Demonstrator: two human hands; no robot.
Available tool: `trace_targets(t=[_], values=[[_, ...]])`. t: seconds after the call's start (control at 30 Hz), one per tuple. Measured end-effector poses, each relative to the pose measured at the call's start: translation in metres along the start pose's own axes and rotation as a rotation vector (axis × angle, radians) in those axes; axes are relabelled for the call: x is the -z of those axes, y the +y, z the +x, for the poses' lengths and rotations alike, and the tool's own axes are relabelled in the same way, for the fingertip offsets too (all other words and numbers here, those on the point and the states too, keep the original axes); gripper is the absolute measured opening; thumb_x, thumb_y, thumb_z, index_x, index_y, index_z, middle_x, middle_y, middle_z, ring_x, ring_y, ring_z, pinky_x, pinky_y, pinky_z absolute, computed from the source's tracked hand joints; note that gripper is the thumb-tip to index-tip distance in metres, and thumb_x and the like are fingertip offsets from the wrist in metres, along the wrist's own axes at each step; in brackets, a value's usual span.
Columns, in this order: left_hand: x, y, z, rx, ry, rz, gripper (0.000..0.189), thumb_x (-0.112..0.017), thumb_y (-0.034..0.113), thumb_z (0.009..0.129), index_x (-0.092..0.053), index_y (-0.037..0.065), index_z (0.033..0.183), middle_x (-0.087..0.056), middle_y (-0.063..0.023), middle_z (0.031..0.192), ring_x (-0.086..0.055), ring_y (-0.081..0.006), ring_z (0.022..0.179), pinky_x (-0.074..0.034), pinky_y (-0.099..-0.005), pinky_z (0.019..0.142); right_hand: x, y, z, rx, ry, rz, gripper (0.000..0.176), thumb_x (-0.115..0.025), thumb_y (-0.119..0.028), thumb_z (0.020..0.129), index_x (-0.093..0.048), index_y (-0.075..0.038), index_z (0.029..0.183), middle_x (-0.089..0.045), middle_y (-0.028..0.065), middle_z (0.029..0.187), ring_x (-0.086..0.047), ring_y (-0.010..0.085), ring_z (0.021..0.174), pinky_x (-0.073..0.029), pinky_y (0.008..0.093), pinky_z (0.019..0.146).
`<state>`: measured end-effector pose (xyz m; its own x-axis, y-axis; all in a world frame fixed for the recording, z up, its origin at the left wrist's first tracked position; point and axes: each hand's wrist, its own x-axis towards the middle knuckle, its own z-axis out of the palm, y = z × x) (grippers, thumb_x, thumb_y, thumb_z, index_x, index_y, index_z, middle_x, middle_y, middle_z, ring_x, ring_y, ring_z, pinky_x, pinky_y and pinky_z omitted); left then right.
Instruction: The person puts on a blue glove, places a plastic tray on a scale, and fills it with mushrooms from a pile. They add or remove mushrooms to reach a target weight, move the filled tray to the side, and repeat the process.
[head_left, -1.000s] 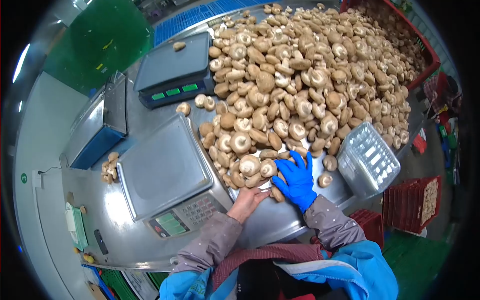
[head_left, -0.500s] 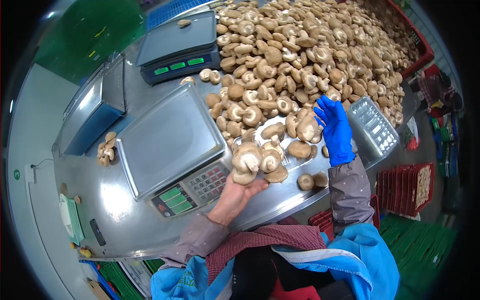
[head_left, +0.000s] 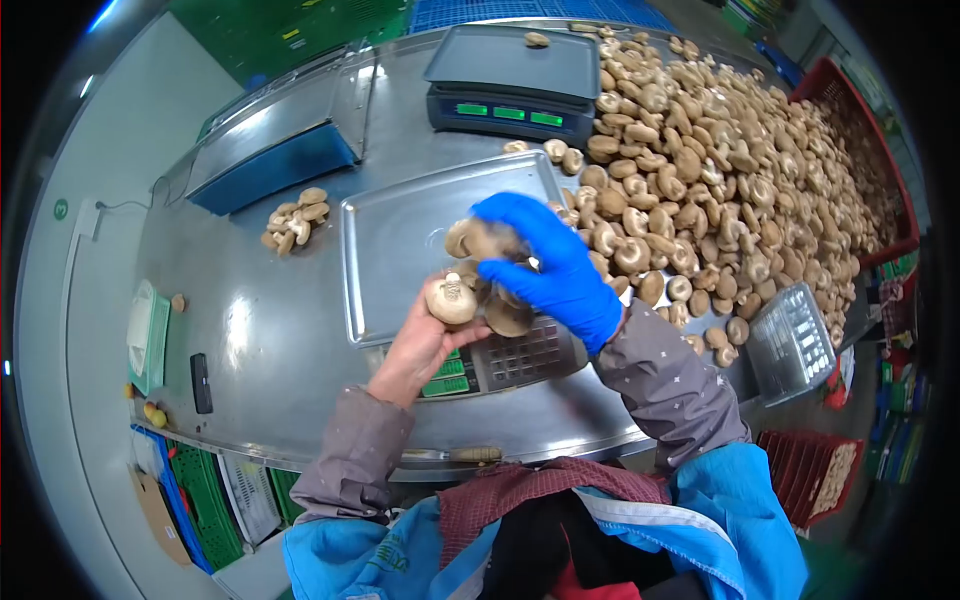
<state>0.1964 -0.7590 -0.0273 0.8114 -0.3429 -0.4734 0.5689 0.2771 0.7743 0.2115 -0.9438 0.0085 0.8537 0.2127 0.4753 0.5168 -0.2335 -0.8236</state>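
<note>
My left hand, bare, is closed under a cluster of shiitake mushrooms, one turned with its pale stem up. In a blue glove, my right hand curls over more mushrooms from the right, thumb and fingers around them; these are smeared by motion. Both hands are close together over the near edge of a scale's steel pan. Below them, the scale's keypad and green displays are partly covered by the hands and mushrooms.
A large mushroom heap spreads right toward a red crate. A second scale with one mushroom on it stands behind. Clear plastic trays lie at the right edge. A small mushroom pile and a black object are left.
My left hand has moved left with its mushrooms, to the scale's front. My right hand has left the heap's near edge and come over the pan, closing on mushrooms. The view has swung left.
</note>
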Motion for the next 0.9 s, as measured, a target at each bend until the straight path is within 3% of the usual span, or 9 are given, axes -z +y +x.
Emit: trace_targets(t=[0.13,0.27,0.53,0.6,0.67,0.7,0.77,0.83,0.9], values=[[0.045,0.015,0.008,0.008,0.026,0.08,0.045,-0.029,-0.007,0.088,-0.019,0.005,0.13,-0.037,-0.0184,0.122,-0.055,-0.0255,0.098,-0.055,-0.0332,0.076,0.01,0.029,0.006,-0.252,0.286,0.324,0.044,-0.052,-0.029,0.085,-0.046,-0.004,0.121,-0.052,0.0114,0.114,-0.052,0.0195,0.102,-0.043,0.031,0.086],[0.069,0.023,0.001,0.019,0.139,0.295,0.063,-0.036,-0.011,0.082,-0.009,0.007,0.136,-0.034,-0.0195,0.124,-0.059,-0.0257,0.092,-0.055,-0.0257,0.075,0.018,0.028,0.009,-0.631,0.273,0.706,0.048,-0.047,-0.039,0.087,-0.041,-0.012,0.127,-0.051,0.0124,0.115,-0.055,0.0256,0.096,-0.05,0.0365,0.077],[0.078,0.014,-0.022,-0.381,0.221,0.74,0.061,-0.054,-0.002,0.075,-0.029,0.003,0.13,-0.037,-0.0167,0.118,-0.057,-0.0179,0.081,-0.05,-0.0262,0.066,-0.002,0.023,0.003,-0.431,0.068,0.386,0.042,-0.058,-0.02,0.083,-0.042,-0.005,0.119,-0.044,0.0089,0.116,-0.051,0.0181,0.099,-0.05,0.0313,0.082],[0.066,0.016,-0.023,-0.548,0.242,1.095,0.061,-0.062,0.002,0.071,-0.035,0.004,0.126,-0.04,-0.0141,0.111,-0.054,-0.0185,0.08,-0.049,-0.0267,0.064,-0.01,0.019,0.014,-0.434,-0.113,0.264,0.039,-0.059,-0.025,0.083,-0.046,-0.007,0.114,-0.049,0.0077,0.11,-0.056,0.017,0.092,-0.05,0.029,0.073],[0.069,0.01,-0.018,-0.606,0.239,1.172,0.061,-0.064,0.004,0.07,-0.036,0.005,0.125,-0.042,-0.0132,0.108,-0.054,-0.0189,0.08,-0.048,-0.0276,0.064,-0.018,0.017,0.021,-0.277,-0.228,-0.27,0.039,-0.059,-0.027,0.082,-0.047,-0.01,0.115,-0.05,0.01,0.113,-0.059,0.0233,0.09,-0.049,0.0313,0.071],[0.07,0.009,-0.016,-0.665,0.237,1.25,0.062,-0.067,0.006,0.069,-0.037,0.005,0.123,-0.044,-0.0124,0.105,-0.053,-0.0193,0.081,-0.047,-0.0285,0.063,-0.019,0.02,0.019,-0.277,-0.226,-0.27,0.039,-0.059,-0.027,0.082,-0.047,-0.01,0.115,-0.05,0.01,0.113,-0.059,0.0233,0.09,-0.049,0.0313,0.071],[0.072,0.012,-0.015,-0.694,0.238,1.228,0.058,-0.067,0.009,0.071,-0.039,0.004,0.122,-0.046,-0.0114,0.1,-0.053,-0.0196,0.078,-0.047,-0.029,0.063,-0.022,0.03,0.013,-0.237,-0.097,-0.525,0.04,-0.061,-0.023,0.08,-0.049,-0.014,0.117,-0.051,0.007,0.114,-0.057,0.0173,0.068,-0.046,0.0269,0.056],[0.074,0.011,-0.015,-0.714,0.245,1.202,0.054,-0.067,0.012,0.073,-0.041,0.003,0.12,-0.049,-0.0104,0.096,-0.053,-0.0199,0.076,-0.046,-0.0295,0.062,-0.021,0.034,0.009,-0.226,-0.1,-0.504,0.041,-0.062,-0.024,0.079,-0.05,-0.015,0.117,-0.051,0.0075,0.115,-0.057,0.0171,0.065,-0.047,0.0271,0.056],[0.073,0.011,-0.011,-0.521,0.328,0.67,0.034,-0.059,0.019,0.082,-0.047,0.001,0.108,-0.052,-0.0102,0.086,-0.054,-0.0213,0.073,-0.045,-0.0311,0.062,-0.024,0.033,0.006,-0.183,-0.043,-0.5,0.041,-0.065,-0.023,0.075,-0.053,-0.014,0.114,-0.052,0.007,0.114,-0.059,0.0193,0.073,-0.048,0.0301,0.062]])
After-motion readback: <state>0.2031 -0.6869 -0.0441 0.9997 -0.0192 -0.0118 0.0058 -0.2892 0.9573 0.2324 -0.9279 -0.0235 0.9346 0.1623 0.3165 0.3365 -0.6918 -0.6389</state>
